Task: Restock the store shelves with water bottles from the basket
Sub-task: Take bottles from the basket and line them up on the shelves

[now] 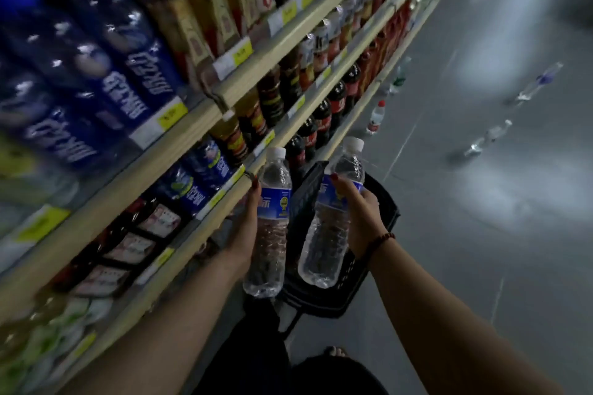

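The left hand is curled round a blue-label water bottle, gripping it at the label with the cap pointing away from the person. The right hand, with a beaded bracelet on the wrist, grips a second water bottle the same way, so both hands are full. The two bottles sit side by side, close but not touching. Right under both hands is the black basket on the floor. Just left of the left hand is the shelf edge with its price tags, and cola bottles are further along that rack. Well past the right hand, a few loose bottles stand on the floor, one with a red cap.
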A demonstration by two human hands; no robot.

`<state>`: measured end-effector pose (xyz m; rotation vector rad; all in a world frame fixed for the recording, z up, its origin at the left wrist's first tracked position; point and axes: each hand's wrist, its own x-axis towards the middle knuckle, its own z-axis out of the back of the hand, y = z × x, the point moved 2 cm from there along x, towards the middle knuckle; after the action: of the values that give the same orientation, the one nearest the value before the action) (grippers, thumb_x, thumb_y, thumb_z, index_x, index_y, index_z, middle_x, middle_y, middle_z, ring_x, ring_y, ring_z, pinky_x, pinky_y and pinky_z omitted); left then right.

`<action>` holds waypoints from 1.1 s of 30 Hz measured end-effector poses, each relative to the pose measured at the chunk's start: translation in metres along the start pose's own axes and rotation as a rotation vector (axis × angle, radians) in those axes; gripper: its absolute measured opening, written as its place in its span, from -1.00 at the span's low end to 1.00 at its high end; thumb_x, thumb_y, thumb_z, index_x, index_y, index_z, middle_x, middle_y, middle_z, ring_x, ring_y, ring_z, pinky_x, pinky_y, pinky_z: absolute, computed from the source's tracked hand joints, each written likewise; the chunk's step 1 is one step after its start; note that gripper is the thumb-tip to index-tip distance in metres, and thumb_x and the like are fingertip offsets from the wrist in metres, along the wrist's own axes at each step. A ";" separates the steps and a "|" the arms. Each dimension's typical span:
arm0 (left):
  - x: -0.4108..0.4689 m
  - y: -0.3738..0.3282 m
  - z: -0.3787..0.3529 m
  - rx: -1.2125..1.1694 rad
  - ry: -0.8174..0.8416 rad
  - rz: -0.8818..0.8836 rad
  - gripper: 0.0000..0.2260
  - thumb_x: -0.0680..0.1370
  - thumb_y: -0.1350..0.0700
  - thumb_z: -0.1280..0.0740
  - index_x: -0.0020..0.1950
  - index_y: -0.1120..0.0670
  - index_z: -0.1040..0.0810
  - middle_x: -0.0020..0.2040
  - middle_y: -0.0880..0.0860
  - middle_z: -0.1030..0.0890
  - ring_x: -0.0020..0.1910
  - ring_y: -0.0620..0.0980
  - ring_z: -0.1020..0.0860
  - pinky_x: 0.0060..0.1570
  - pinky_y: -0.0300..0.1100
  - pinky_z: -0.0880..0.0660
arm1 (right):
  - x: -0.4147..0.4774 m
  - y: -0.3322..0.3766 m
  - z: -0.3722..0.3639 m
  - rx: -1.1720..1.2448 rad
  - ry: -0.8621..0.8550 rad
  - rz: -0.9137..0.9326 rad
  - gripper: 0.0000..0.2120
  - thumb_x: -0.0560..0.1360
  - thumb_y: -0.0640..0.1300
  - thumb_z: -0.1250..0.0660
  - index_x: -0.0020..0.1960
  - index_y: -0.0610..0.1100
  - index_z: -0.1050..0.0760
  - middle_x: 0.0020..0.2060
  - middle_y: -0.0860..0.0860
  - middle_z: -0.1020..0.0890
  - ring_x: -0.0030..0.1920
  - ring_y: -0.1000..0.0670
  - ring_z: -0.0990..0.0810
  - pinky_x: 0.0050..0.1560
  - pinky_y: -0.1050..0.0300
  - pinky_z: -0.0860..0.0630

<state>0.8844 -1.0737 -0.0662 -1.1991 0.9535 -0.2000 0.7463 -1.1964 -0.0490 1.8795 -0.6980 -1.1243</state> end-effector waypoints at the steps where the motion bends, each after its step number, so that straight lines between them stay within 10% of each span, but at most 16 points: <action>1: -0.019 0.002 0.005 -0.028 -0.066 -0.008 -0.51 0.54 -0.34 -0.03 0.22 -0.08 -0.52 0.12 0.03 -0.60 0.03 -0.02 -0.57 0.03 -0.09 -0.43 | -0.009 0.003 0.000 -0.029 0.045 0.012 -0.92 0.48 -0.14 -0.38 -0.14 -0.16 -0.58 -0.28 -0.11 -0.66 -0.33 -0.05 -0.63 -0.27 0.08 -0.60; 7: -0.136 0.022 0.031 -0.158 -0.296 0.022 -0.20 0.17 -0.55 -0.12 0.16 -0.05 -0.58 0.09 0.14 -0.66 0.06 0.11 -0.62 0.16 0.09 -0.50 | -0.071 -0.006 -0.021 -0.119 0.273 -0.017 -0.86 0.47 -0.09 -0.41 -0.24 -0.11 -0.58 -0.43 -0.03 -0.67 -0.47 0.02 -0.61 -0.42 0.17 -0.56; 12: -0.204 0.049 0.067 -0.271 -0.426 0.079 -0.33 0.22 -0.46 -0.21 -0.04 0.06 -0.64 -0.18 0.14 -0.72 -0.35 0.00 -0.67 -0.37 -0.25 -0.51 | -0.126 -0.034 -0.058 -0.210 0.455 -0.035 -0.82 0.41 -0.11 -0.48 -0.13 -0.22 -0.59 -0.39 -0.03 -0.69 -0.40 0.02 -0.66 -0.41 0.19 -0.56; 15: -0.236 0.062 0.093 -0.309 -0.542 0.068 -0.31 0.10 -0.51 -0.18 -0.13 0.00 -0.63 -0.37 -0.08 -0.69 -0.47 -0.18 -0.63 -0.35 -0.25 -0.40 | -0.158 -0.054 -0.085 -0.236 0.553 -0.077 -0.87 0.42 -0.14 -0.46 -0.11 -0.20 -0.59 -0.33 -0.05 -0.71 -0.35 0.00 -0.69 -0.39 0.17 -0.57; 21: -0.303 0.105 0.157 -0.400 -0.651 0.053 -0.23 0.10 -0.56 -0.17 -0.12 0.04 -0.68 -0.25 0.09 -0.72 -0.30 0.00 -0.69 -0.30 -0.19 -0.54 | -0.235 -0.100 -0.135 -0.380 0.698 -0.089 -0.89 0.40 -0.11 -0.48 -0.09 -0.06 -0.61 -0.16 -0.04 -0.71 -0.07 -0.10 -0.68 0.05 -0.12 -0.59; 27: -0.385 0.165 0.240 -0.449 -0.820 0.061 -0.45 0.27 -0.47 -0.23 -0.25 0.00 -0.63 -0.40 -0.10 -0.68 -0.45 -0.21 -0.63 -0.50 -0.38 -0.49 | -0.321 -0.163 -0.181 -0.437 0.796 -0.114 -0.87 0.42 -0.19 -0.46 -0.30 -0.03 -0.67 -0.39 0.04 -0.70 -0.39 0.06 -0.68 -0.43 0.18 -0.56; 33: -0.450 0.215 0.307 -0.519 -0.856 0.132 -0.20 -0.07 -0.62 -0.25 -0.15 -0.05 -0.68 -0.28 -0.09 -0.72 -0.36 -0.17 -0.67 -0.38 -0.30 -0.45 | -0.390 -0.221 -0.218 -0.560 0.874 -0.099 -0.70 0.22 0.02 -0.54 -0.15 -0.12 -0.66 -0.29 -0.06 -0.72 -0.30 -0.05 -0.71 -0.39 0.17 -0.56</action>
<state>0.7558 -0.5056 -0.0030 -1.4889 0.3154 0.6643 0.7767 -0.7007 -0.0097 1.6749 0.1936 -0.3838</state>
